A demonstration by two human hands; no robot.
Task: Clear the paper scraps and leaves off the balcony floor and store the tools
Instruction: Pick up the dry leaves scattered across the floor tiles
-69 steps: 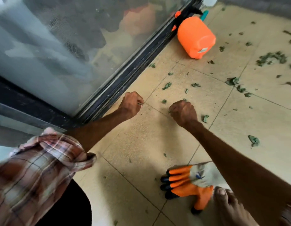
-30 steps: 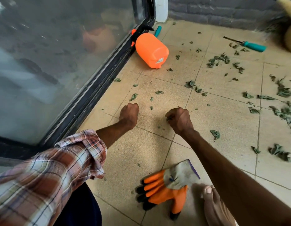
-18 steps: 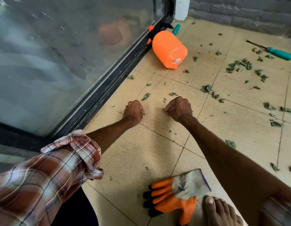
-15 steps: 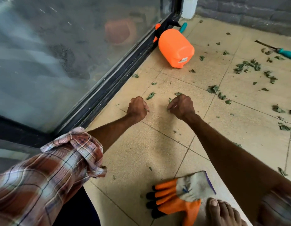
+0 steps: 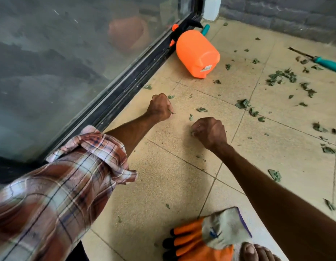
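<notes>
Beige balcony floor, and green leaves are strewn all over it, thickest off to the right. Left hand is clenched low by the door track, one of the leaves poking out of the fist. Right hand sits near it, knuckles up, fingers curled round more leaves. An orange sprayer lies tipped against the glass door, a teal-handled tool far right, and orange gloves beside a bare foot.

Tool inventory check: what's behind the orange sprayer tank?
Behind the orange sprayer tank, a teal handle end sticks out near the white post. The rest of that tool is hidden by the tank.
</notes>
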